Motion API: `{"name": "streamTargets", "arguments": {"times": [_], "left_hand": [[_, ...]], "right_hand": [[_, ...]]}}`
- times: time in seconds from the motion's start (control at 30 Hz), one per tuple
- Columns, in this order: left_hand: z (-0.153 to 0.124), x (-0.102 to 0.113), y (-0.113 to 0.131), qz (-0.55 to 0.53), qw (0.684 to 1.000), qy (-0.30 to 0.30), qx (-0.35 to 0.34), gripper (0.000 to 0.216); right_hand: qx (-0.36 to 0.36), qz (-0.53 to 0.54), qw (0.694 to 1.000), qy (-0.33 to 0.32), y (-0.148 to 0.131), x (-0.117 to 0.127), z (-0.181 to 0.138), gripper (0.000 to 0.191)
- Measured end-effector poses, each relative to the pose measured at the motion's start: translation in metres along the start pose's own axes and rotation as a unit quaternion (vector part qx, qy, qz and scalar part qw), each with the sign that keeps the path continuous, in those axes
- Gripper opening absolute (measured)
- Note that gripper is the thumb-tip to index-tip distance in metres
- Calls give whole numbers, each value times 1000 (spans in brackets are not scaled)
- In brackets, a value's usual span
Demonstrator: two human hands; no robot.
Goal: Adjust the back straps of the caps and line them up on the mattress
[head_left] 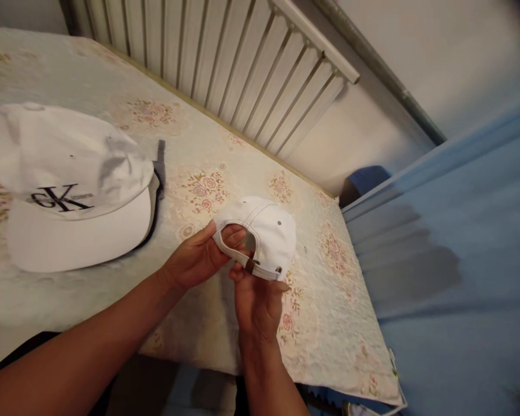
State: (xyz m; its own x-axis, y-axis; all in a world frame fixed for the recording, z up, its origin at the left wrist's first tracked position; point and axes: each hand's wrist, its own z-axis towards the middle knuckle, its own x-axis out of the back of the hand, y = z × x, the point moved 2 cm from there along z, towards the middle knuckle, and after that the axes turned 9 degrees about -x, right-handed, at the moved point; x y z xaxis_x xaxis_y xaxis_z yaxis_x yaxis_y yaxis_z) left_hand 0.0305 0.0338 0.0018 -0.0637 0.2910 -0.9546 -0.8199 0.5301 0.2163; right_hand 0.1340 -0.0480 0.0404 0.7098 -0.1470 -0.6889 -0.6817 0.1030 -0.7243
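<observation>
- Cap [275,237], white, up in your two hands above the flowered cover [329,341], its rear turned to you, and there's the arched gap at the back in plain sight
- Your left hand [195,257] has the near-left edge of it, thumb outside by the rim of that gap, fingers [234,234] showing through the hole, a narrow grip on the fabric
- Now your right hand [260,306], underneath: palm up, curled about the lower edge, thumb at the right end, fingertips [236,271] up close by the strap [264,274] and its brown clasp [251,266]
- Over to your left, a second white cap [86,156], resting on the cover, black letters [65,197] on its front, brim towards you, a dark strap [160,159] poking out at its right side
- Beyond the far edge of the cover, a pale ribbed radiator [208,63]; away to your right, a blue curtain [459,341] hangs alongside, a dark patch on it
</observation>
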Motion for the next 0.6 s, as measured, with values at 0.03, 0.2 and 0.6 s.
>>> {"name": "streamTargets", "arguments": {"times": [0.03, 0.2, 0.6], "left_hand": [[0, -1, 0, 6, 1000, -7, -2, 39], [-1, -4, -1, 57, 998, 4, -23, 34], [-18, -13, -17, 479, 873, 41, -79, 25]], "right_hand": [[-1, 11, 1000, -11, -2, -1, 0, 60], [-43, 60, 997, 12, -10, 4, 3, 52], [-62, 38, 991, 110, -4, 22, 19, 28]]}}
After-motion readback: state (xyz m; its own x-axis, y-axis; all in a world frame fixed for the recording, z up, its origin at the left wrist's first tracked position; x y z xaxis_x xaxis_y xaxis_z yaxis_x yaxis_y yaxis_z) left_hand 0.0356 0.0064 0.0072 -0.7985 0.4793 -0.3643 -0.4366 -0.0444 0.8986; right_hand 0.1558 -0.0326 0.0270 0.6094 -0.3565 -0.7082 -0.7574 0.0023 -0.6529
